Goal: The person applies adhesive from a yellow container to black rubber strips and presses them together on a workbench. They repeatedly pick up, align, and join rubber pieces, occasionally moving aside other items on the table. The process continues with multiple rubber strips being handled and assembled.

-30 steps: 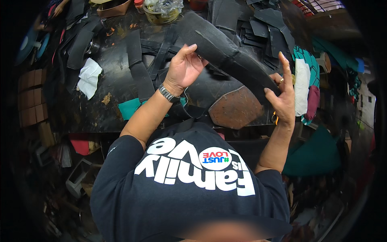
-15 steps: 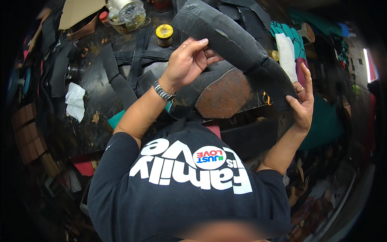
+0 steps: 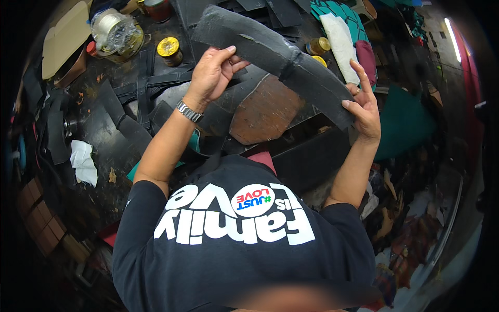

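Observation:
A long, dark strip of leather-like material (image 3: pixel 260 49), with a seam across its middle, is held up over the worktable. My left hand (image 3: pixel 215 73) pinches its lower edge near the left end, thumb on top. At the far right end, my right hand (image 3: pixel 365 106) grips it between thumb and fingers, with one finger stretched upward. Below the strip lies a brown, many-sided board (image 3: pixel 265 114) with a worn surface. More black strips (image 3: pixel 156 86) lie crossed on the table to the left of my left hand.
A yellow-topped tin (image 3: pixel 169 51) and a plastic-wrapped spool of cord (image 3: pixel 112 28) stand at the back left, beside an open cardboard box (image 3: pixel 65 39). A white cloth (image 3: pixel 83 162) lies at left. A white roll (image 3: pixel 339 47) and green patterned fabric (image 3: pixel 358 23) are at back right.
Both hands and the strip have shifted left in the picture, as has the whole table scene. The strip now looks flatter and less curled, with its right end angled more to face me.

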`<state>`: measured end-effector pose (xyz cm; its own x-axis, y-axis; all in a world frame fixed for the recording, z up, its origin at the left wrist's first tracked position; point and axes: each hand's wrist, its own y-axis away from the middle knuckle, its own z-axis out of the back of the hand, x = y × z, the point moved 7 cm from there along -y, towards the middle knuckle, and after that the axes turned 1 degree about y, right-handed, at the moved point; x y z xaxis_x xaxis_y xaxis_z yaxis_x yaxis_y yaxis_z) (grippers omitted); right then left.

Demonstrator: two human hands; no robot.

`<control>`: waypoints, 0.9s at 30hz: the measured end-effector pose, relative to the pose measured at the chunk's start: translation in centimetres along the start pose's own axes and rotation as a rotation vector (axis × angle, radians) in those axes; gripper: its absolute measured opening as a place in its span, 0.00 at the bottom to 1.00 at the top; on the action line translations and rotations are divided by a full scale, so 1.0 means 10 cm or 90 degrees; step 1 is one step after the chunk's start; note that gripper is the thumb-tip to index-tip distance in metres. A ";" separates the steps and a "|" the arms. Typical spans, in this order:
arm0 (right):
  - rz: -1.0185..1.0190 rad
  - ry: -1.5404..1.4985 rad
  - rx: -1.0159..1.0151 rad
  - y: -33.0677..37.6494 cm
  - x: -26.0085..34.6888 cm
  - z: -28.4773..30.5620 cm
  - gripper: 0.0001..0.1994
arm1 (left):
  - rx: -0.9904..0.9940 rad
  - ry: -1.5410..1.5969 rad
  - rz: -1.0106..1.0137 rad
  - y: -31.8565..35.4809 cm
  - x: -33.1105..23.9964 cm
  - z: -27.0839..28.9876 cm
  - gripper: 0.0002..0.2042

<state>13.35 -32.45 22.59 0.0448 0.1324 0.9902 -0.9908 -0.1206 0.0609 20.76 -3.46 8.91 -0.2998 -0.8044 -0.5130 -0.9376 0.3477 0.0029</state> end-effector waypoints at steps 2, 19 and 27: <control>-0.009 0.005 0.006 0.00 -0.04 -0.02 0.45 | 0.077 0.050 0.015 -0.05 0.02 0.04 0.09; -0.044 0.293 -0.211 0.14 -1.92 -0.06 0.42 | -0.180 -0.906 -0.009 -0.97 0.53 0.65 0.08; 0.036 0.379 -0.427 0.35 -1.89 0.23 0.33 | -0.279 -1.018 -0.031 -1.29 0.92 0.91 0.10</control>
<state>9.29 -37.62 4.39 0.1045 0.6548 0.7486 -0.8640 0.4325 -0.2578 31.66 -10.98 -3.67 -0.0585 0.5627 -0.8246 -0.9983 -0.0375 0.0453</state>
